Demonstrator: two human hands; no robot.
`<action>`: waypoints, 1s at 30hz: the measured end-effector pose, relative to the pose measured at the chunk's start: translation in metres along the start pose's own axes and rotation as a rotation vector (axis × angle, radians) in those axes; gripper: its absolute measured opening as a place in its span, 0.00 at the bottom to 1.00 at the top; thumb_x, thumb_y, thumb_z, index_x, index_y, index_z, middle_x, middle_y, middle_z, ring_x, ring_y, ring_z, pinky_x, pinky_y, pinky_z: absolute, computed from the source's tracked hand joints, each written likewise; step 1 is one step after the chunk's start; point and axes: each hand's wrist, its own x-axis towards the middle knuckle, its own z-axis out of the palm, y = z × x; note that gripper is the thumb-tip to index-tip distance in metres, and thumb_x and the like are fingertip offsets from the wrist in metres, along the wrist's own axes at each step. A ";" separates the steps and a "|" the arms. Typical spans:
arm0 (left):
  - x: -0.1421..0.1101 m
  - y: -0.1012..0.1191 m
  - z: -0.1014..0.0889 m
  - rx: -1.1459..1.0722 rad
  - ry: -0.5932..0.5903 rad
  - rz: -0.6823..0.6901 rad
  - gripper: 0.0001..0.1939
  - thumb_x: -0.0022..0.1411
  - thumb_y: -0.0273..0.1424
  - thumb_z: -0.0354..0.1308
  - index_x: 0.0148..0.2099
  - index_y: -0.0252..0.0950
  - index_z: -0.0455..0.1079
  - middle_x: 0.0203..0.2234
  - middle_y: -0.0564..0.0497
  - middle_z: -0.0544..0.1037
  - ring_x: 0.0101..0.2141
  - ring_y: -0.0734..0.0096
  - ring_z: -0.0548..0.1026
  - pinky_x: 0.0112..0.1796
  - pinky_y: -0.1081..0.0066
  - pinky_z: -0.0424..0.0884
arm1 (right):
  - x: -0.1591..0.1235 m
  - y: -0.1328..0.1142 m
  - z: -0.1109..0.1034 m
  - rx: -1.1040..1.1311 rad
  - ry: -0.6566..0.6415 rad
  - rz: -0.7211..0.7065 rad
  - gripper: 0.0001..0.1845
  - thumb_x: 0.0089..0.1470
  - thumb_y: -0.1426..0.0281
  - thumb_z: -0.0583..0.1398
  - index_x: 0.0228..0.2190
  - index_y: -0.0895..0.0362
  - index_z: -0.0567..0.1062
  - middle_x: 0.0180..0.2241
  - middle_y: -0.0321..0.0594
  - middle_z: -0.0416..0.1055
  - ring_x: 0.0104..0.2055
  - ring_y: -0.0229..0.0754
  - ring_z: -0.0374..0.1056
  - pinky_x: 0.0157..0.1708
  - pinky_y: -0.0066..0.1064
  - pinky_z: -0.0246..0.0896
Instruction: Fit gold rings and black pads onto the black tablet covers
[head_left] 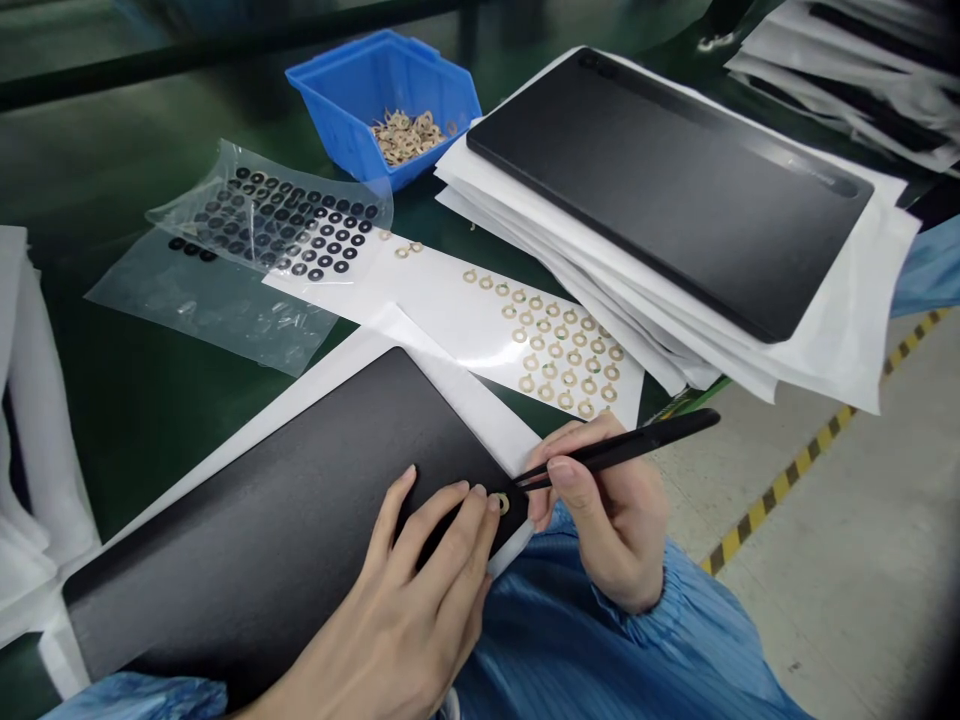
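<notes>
A black tablet back cover (285,520) lies on white paper in front of me. My left hand (405,610) rests flat on it, fingers stretched out, fingertips beside a small gold ring (501,503) at the cover's corner. My right hand (607,510) is closed on black tweezers (622,448), whose tips touch that ring. A white sheet (480,320) carrying several gold rings lies just beyond the cover.
A blue bin (330,85) of loose gold rings stands at the back. A clear film (277,220) with black rings lies left of it. Another black cover (667,180) tops a stack of white sheets at right. The floor with striped tape (817,445) lies beyond the table edge.
</notes>
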 end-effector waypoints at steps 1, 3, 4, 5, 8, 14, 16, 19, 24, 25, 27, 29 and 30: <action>0.000 0.000 0.000 0.001 0.000 0.003 0.22 0.67 0.30 0.52 0.60 0.22 0.61 0.53 0.42 0.71 0.53 0.52 0.65 0.60 0.47 0.49 | 0.000 0.000 0.000 0.003 -0.001 -0.001 0.03 0.62 0.71 0.54 0.35 0.56 0.67 0.27 0.34 0.66 0.18 0.31 0.65 0.15 0.24 0.63; -0.001 0.000 0.000 0.013 0.001 0.015 0.23 0.67 0.30 0.52 0.60 0.23 0.61 0.54 0.42 0.70 0.53 0.52 0.65 0.60 0.47 0.48 | 0.000 0.000 0.000 0.007 0.001 -0.001 0.03 0.62 0.72 0.54 0.35 0.56 0.68 0.27 0.34 0.66 0.18 0.30 0.65 0.15 0.24 0.63; -0.001 0.000 0.000 0.020 -0.001 0.017 0.23 0.67 0.31 0.52 0.60 0.23 0.61 0.54 0.42 0.70 0.53 0.52 0.65 0.60 0.47 0.48 | 0.000 0.000 0.000 0.005 0.000 -0.001 0.03 0.62 0.72 0.54 0.35 0.56 0.68 0.27 0.34 0.66 0.18 0.30 0.65 0.15 0.24 0.63; 0.000 0.000 0.000 0.027 0.001 0.016 0.23 0.67 0.31 0.52 0.60 0.23 0.61 0.54 0.42 0.70 0.53 0.53 0.65 0.60 0.47 0.48 | 0.000 0.000 0.000 -0.001 0.001 -0.002 0.03 0.62 0.71 0.54 0.35 0.56 0.68 0.27 0.34 0.66 0.18 0.30 0.65 0.15 0.24 0.63; 0.001 0.001 0.000 0.042 -0.001 0.006 0.22 0.67 0.31 0.51 0.60 0.24 0.62 0.53 0.42 0.71 0.52 0.54 0.66 0.60 0.47 0.48 | -0.001 -0.001 0.000 -0.014 0.007 -0.007 0.03 0.62 0.71 0.54 0.35 0.56 0.68 0.26 0.34 0.66 0.17 0.31 0.65 0.14 0.24 0.63; 0.003 0.003 -0.001 0.044 -0.015 -0.011 0.23 0.68 0.31 0.50 0.61 0.25 0.61 0.53 0.42 0.71 0.52 0.53 0.65 0.59 0.46 0.50 | -0.001 -0.001 -0.001 -0.007 0.004 -0.003 0.03 0.62 0.71 0.54 0.35 0.55 0.68 0.26 0.33 0.65 0.18 0.31 0.65 0.15 0.24 0.63; 0.002 0.003 -0.001 0.052 -0.018 0.011 0.23 0.68 0.32 0.50 0.61 0.23 0.61 0.53 0.41 0.70 0.52 0.52 0.66 0.59 0.45 0.49 | -0.001 -0.001 -0.001 -0.010 0.004 -0.007 0.03 0.62 0.71 0.54 0.35 0.55 0.68 0.26 0.34 0.65 0.18 0.31 0.65 0.15 0.24 0.63; 0.000 0.003 0.001 0.060 -0.016 0.018 0.23 0.68 0.32 0.50 0.61 0.24 0.61 0.54 0.41 0.70 0.52 0.51 0.65 0.59 0.43 0.50 | 0.000 -0.001 -0.001 -0.022 0.004 0.004 0.03 0.62 0.70 0.54 0.35 0.55 0.67 0.26 0.34 0.66 0.17 0.31 0.65 0.14 0.24 0.63; -0.001 0.003 0.004 0.031 0.020 -0.010 0.23 0.68 0.31 0.49 0.61 0.25 0.61 0.54 0.42 0.70 0.53 0.52 0.65 0.59 0.43 0.51 | 0.000 -0.001 0.000 -0.022 0.009 -0.005 0.03 0.62 0.71 0.54 0.35 0.56 0.67 0.26 0.35 0.66 0.17 0.31 0.65 0.14 0.24 0.63; 0.000 0.003 0.003 0.033 0.016 -0.007 0.22 0.68 0.30 0.49 0.61 0.25 0.61 0.53 0.42 0.71 0.53 0.53 0.66 0.59 0.44 0.51 | 0.000 -0.001 0.000 -0.025 0.007 -0.009 0.03 0.62 0.72 0.54 0.35 0.56 0.67 0.26 0.34 0.66 0.17 0.31 0.65 0.14 0.24 0.63; 0.003 0.004 0.001 0.049 0.001 0.011 0.21 0.68 0.29 0.48 0.60 0.24 0.62 0.53 0.42 0.71 0.52 0.53 0.66 0.59 0.45 0.50 | 0.000 -0.001 -0.001 -0.031 0.005 -0.011 0.03 0.61 0.72 0.54 0.35 0.56 0.68 0.26 0.34 0.65 0.17 0.31 0.65 0.15 0.24 0.63; 0.005 0.004 -0.002 0.069 -0.011 0.018 0.20 0.68 0.28 0.49 0.59 0.24 0.63 0.53 0.42 0.72 0.52 0.53 0.67 0.59 0.45 0.51 | 0.000 -0.002 -0.001 -0.033 0.003 -0.007 0.03 0.61 0.73 0.54 0.35 0.55 0.68 0.26 0.33 0.65 0.17 0.30 0.65 0.15 0.23 0.63; 0.005 0.004 -0.003 0.078 -0.012 0.022 0.20 0.68 0.28 0.49 0.59 0.24 0.64 0.53 0.42 0.72 0.52 0.53 0.67 0.59 0.45 0.51 | 0.000 -0.002 -0.001 -0.033 0.002 -0.003 0.03 0.61 0.73 0.54 0.35 0.55 0.68 0.26 0.33 0.65 0.17 0.30 0.65 0.15 0.23 0.63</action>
